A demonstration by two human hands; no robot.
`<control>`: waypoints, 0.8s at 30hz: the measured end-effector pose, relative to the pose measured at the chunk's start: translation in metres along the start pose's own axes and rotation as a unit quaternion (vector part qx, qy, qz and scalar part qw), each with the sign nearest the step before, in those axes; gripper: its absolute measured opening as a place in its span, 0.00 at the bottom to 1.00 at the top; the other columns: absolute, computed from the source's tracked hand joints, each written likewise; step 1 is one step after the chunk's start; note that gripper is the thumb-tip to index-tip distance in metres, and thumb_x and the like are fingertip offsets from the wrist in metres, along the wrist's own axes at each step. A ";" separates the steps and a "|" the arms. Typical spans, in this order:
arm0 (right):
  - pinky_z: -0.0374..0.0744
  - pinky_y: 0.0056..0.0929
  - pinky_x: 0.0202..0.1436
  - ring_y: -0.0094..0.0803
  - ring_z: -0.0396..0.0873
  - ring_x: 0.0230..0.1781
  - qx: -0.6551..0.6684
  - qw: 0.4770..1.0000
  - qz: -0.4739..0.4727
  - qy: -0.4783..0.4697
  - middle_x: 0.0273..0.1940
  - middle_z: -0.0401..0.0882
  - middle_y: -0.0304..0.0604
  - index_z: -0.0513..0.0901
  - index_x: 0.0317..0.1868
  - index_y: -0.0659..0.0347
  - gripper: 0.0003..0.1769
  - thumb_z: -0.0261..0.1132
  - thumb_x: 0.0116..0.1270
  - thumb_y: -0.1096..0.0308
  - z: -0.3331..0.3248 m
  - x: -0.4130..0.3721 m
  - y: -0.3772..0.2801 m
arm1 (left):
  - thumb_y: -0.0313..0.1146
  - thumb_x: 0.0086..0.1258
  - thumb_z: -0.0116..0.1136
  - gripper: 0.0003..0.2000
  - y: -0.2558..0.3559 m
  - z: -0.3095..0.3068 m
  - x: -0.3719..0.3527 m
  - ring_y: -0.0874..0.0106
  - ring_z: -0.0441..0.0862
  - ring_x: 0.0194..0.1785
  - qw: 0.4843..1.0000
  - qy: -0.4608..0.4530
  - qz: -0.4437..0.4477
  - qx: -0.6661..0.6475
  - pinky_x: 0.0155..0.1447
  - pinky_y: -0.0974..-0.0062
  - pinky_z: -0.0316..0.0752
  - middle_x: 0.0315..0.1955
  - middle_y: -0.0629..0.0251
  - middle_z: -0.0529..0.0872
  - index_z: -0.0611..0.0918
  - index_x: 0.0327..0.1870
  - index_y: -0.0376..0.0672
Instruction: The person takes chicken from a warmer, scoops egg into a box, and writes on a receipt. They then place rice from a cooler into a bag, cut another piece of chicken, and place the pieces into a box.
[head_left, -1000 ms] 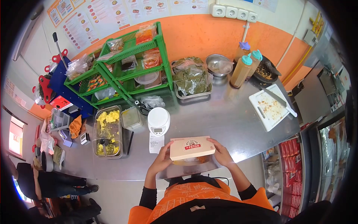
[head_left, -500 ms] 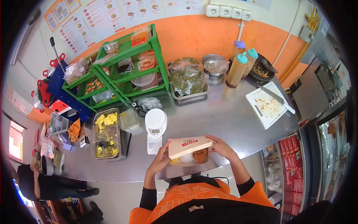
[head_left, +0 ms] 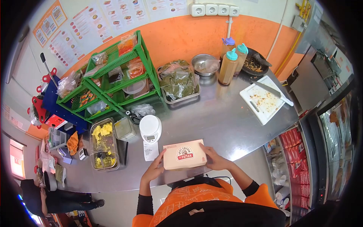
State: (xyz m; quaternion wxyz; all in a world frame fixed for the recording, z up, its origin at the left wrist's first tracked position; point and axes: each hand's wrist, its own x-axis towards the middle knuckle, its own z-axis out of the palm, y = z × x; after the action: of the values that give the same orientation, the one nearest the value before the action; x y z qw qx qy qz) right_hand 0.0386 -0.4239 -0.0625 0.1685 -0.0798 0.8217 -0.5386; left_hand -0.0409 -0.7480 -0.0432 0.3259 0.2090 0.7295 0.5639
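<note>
A cardboard food box [head_left: 184,154] with a red printed logo sits at the front of the steel table, its lid down over the contents. My left hand [head_left: 155,168] grips the box's left side, fingers along the edge. On the opposite side, my right hand [head_left: 214,159] holds the right edge with the thumb near the front corner. The food inside is hidden by the lid. Just behind the box stand a white kitchen scale [head_left: 150,129] and a paper receipt [head_left: 151,151].
Left lies a container of yellow food [head_left: 104,145]; behind are green racks [head_left: 113,81], a leaf-filled tray [head_left: 179,81] and sauce bottles [head_left: 228,68]. A knife [head_left: 271,90] rests on the white cutting board [head_left: 261,106]. Another person [head_left: 49,196] stands far left.
The box lid has come down from half raised, covering the fried chicken and rice seen before. Both hands stay at the box's sides. The camera view has shifted slightly.
</note>
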 end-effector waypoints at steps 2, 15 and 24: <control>0.55 0.48 0.70 0.61 0.36 0.73 0.070 0.996 -0.026 -0.051 0.71 0.32 0.69 0.48 0.74 0.49 0.53 0.70 0.49 0.66 -0.008 -0.003 0.002 | 0.23 0.55 0.55 0.38 0.004 -0.002 -0.004 0.60 0.58 0.71 1.000 -0.007 -0.010 -0.015 0.70 0.61 0.58 0.69 0.54 0.57 0.58 0.72 0.50; 0.60 0.45 0.68 0.59 0.48 0.71 -0.234 0.962 -0.139 0.013 0.73 0.37 0.63 0.63 0.69 0.44 0.30 0.58 0.66 0.64 0.011 -0.016 -0.014 | 0.37 0.61 0.62 0.33 -0.012 0.043 -0.028 0.50 0.66 0.64 0.913 0.089 0.100 0.386 0.63 0.63 0.66 0.68 0.45 0.57 0.64 0.69 0.46; 0.49 0.37 0.72 0.53 0.44 0.73 0.074 0.984 0.064 0.152 0.69 0.46 0.66 0.45 0.71 0.72 0.33 0.41 0.75 0.57 0.065 -0.019 -0.006 | 0.42 0.66 0.55 0.29 -0.027 0.073 -0.029 0.52 0.68 0.60 0.931 0.195 0.062 0.302 0.62 0.62 0.65 0.67 0.51 0.61 0.64 0.69 0.50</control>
State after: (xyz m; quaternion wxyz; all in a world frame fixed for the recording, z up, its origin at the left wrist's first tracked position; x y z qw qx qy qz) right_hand 0.0797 -0.4759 -0.0772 0.0810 0.0686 0.7993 -0.5915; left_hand 0.0334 -0.7248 -0.0730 0.0629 0.2282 0.8999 0.3662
